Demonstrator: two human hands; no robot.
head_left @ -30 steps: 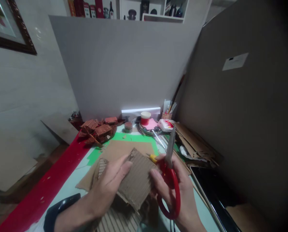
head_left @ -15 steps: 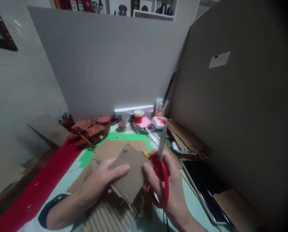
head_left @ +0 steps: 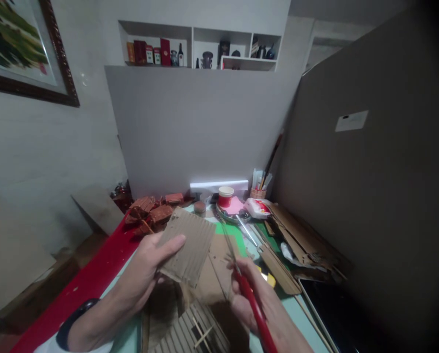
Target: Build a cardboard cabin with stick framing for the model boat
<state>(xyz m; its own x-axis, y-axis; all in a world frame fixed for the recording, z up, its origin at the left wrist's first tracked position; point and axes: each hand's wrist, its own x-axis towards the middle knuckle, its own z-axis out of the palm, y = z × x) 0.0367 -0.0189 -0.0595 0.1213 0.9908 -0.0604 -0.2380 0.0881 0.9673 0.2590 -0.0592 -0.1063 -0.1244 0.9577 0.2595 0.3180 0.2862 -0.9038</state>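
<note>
A piece of corrugated cardboard [head_left: 189, 246] is held up above the green cutting mat [head_left: 229, 234], tilted so that its ribbed face is turned toward the camera. The ribs run lengthwise from its upper edge near the red-brown model pieces [head_left: 151, 212] down to its lower right corner. The sheet is brown, roughly four-sided, with uneven cut edges.

It is gripped by the left hand [head_left: 145, 274], whose thumb is laid flat across the ribbed face while the other fingers are hidden behind the sheet. The left forearm is stretched in from the lower left, and a dark band is worn at the wrist.

Red-handled scissors [head_left: 246, 289] are clasped by the right hand [head_left: 263, 309], which is raised just to the right of the cardboard. The blades are pointed up and away, close beside the sheet's right edge; whether they are parted cannot be told. Below both hands a slatted cardboard model [head_left: 190, 333] is lying on the table.
</note>
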